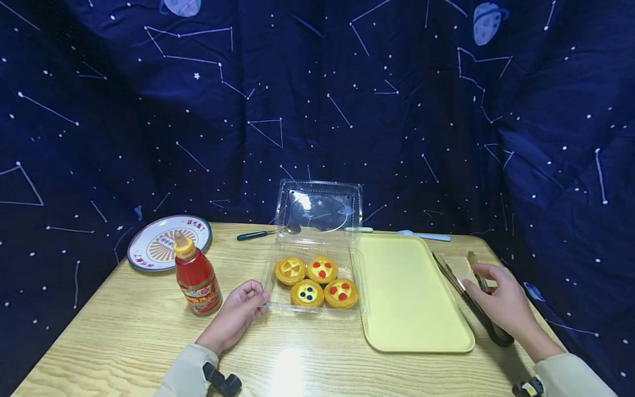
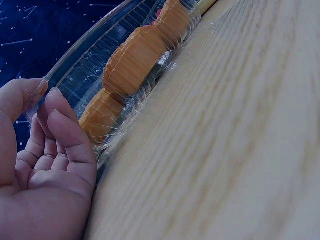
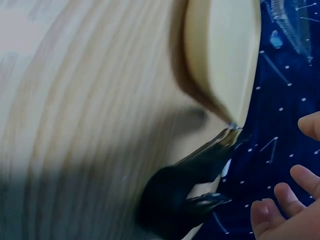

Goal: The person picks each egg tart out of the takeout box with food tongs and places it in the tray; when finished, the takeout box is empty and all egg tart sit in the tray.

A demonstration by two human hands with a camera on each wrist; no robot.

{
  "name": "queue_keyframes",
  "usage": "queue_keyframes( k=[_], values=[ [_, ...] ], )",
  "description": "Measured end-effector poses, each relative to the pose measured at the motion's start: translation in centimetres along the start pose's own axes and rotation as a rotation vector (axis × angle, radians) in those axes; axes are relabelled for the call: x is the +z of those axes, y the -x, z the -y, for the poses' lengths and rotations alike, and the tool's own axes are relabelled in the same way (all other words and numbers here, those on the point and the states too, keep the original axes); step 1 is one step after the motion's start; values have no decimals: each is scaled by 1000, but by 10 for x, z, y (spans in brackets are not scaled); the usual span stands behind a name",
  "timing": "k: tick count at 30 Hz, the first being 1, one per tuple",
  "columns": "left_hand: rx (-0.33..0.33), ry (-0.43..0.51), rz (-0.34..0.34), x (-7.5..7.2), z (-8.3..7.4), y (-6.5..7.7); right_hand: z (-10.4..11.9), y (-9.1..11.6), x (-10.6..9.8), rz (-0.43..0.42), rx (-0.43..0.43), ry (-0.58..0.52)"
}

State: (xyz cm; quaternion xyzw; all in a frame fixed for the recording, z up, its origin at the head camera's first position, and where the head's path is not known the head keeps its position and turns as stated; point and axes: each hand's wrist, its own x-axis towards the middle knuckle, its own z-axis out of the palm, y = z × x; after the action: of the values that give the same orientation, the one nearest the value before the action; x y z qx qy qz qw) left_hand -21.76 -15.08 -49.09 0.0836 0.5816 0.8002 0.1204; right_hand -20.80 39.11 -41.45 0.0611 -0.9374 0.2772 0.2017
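A clear plastic clamshell box [image 1: 278, 302] lies with its lid [image 1: 317, 207] raised at the back. Inside sit several egg tarts [image 1: 322, 270], topped with red dots, blue dots or a yellow pattern. My left hand [image 1: 238, 311] pinches the box's near left corner between thumb and fingers; the left wrist view shows that grip on the rim. At the right, my right hand [image 1: 503, 300] hovers over black-handled metal tongs [image 1: 476, 309], its fingers spread and slightly bent. In the right wrist view those fingers [image 3: 290, 200] are apart from the tongs, with nothing between them.
A pale yellow tray [image 1: 416, 298] lies between box and tongs. A red sauce bottle [image 1: 198, 281] stands left, before a patterned plate [image 1: 168, 242]. Behind are a dark-handled utensil [image 1: 253, 235] and a blue fork [image 1: 431, 237]. A starry dark cloth [image 1: 317, 99] hangs behind the table.
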Motion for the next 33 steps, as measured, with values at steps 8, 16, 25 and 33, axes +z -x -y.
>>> queue_keyframes(
  k=[8, 16, 25, 33],
  values=[
    [5, -4, 3, 0, 2, -1, -26, 0, 8, 41, 36, 117],
    [-4, 19, -10, 0, 4, -1, -36, -2, 16, 252, 133, 177],
    [0, 5, -2, 0, 3, 0, -44, -11, 15, 361, 245, 182],
    [5, 7, -2, 0, 2, -1, -51, -16, 16, 397, 264, 185]
  ],
)
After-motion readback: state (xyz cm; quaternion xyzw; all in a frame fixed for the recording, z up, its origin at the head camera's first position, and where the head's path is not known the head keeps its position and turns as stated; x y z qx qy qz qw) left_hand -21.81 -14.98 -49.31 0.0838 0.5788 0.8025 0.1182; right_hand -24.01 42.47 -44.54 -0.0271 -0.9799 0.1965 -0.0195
